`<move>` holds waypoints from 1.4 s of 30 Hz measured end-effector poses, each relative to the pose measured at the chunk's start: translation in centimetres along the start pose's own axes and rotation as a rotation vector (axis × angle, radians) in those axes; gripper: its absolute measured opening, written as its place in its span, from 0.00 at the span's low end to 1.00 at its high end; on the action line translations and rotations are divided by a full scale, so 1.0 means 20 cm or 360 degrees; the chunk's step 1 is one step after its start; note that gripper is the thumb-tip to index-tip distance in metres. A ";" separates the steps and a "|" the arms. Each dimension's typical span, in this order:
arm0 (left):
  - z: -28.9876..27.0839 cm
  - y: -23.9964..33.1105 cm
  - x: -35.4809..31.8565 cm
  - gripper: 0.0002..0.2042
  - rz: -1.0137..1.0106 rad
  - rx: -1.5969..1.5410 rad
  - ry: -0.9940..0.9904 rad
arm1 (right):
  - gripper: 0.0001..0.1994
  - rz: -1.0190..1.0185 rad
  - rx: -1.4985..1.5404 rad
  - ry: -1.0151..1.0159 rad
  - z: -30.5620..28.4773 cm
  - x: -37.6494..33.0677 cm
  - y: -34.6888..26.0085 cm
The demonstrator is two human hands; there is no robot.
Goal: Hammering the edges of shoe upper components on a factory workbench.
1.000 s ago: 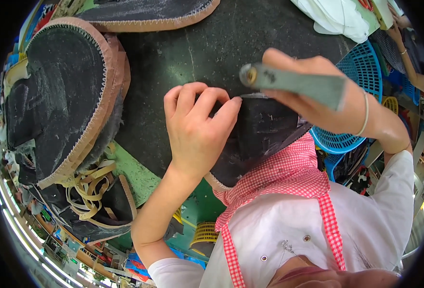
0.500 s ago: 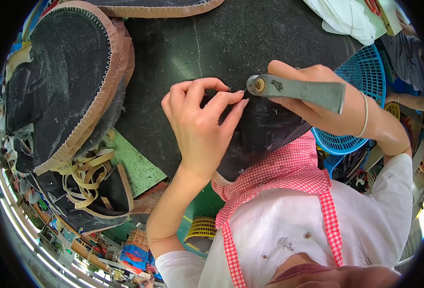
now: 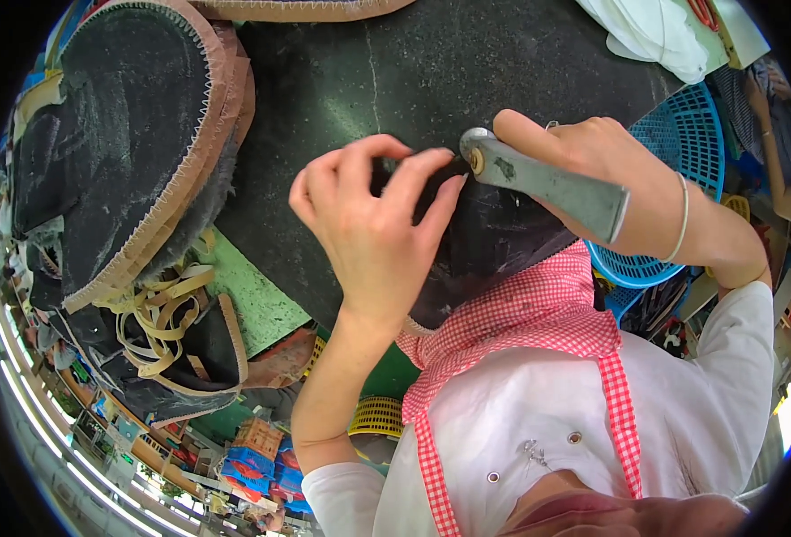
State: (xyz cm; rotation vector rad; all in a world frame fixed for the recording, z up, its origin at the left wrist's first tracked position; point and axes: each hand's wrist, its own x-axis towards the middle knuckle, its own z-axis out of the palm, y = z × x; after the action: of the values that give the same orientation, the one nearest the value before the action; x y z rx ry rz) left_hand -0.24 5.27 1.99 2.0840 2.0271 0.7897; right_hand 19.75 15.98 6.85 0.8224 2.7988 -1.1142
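My left hand (image 3: 368, 228) presses its fingers down on a black piece of material (image 3: 494, 237) lying at the near edge of a dark work table (image 3: 386, 72). My right hand (image 3: 606, 174) is closed around the grey metal handle of a cutting tool (image 3: 547, 183), whose round front end sits right by my left fingertips. The tool's blade is hidden under the fingers. Part of the black piece hangs over my red checked apron (image 3: 538, 313).
A stack of black fleecy cut pieces with tan stitched edges (image 3: 118, 170) fills the left. Tan trimmed strips (image 3: 158, 309) lie below it. A blue plastic basket (image 3: 682, 152) stands at the right, white cloth (image 3: 646, 31) at the top right.
The tool in my right hand has slid a little left along the black piece, and my left fingers have shifted with it, staying pressed beside the tool's front end.
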 end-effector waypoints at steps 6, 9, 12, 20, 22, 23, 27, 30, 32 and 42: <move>0.02 -0.02 -0.03 0.07 -0.0201 -0.0205 -0.0077 | 0.12 -0.0048 0.0103 0.0025 -0.02 0.04 0.05; 0.03 0.01 -0.03 0.07 -0.0174 -0.0229 -0.0028 | 0.12 -0.0175 0.0109 0.0193 -0.03 0.05 0.03; 0.04 0.03 -0.02 0.07 -0.0119 -0.0141 -0.0014 | 0.12 -0.0132 0.0102 0.0126 -0.02 0.05 0.04; 0.02 0.06 -0.03 0.12 0.0091 0.0027 -0.0088 | 0.13 -0.0113 -0.0192 -0.0068 -0.02 0.03 -0.03; 0.03 0.09 -0.08 0.17 0.0125 0.0022 -0.0065 | 0.12 -0.0088 -0.0271 -0.0058 -0.01 0.04 -0.02; 0.05 0.08 -0.10 0.20 0.0095 0.0023 -0.0093 | 0.12 -0.0153 -0.0242 -0.0038 -0.01 0.05 0.03; 0.06 0.06 -0.09 0.24 -0.0102 -0.0012 -0.0063 | 0.15 -0.0308 -0.0185 0.0140 -0.08 0.10 0.00; 0.03 0.07 -0.08 0.24 -0.0102 -0.0003 -0.0046 | 0.15 -0.0022 -0.0154 -0.0066 0.01 0.02 -0.04; 0.04 0.06 -0.08 0.25 -0.0033 0.0001 0.0061 | 0.11 0.0029 -0.0048 0.0047 0.01 0.04 -0.03; -0.32 -0.04 -0.03 0.14 0.0097 -0.0337 -0.0065 | 0.16 0.0323 -0.0203 0.0868 0.04 0.04 0.37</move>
State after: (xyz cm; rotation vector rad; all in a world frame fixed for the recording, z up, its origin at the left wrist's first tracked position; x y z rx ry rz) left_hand -3.81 3.06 6.89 2.0335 1.7806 0.9198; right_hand 22.38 20.28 1.32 1.5541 3.0457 -0.7584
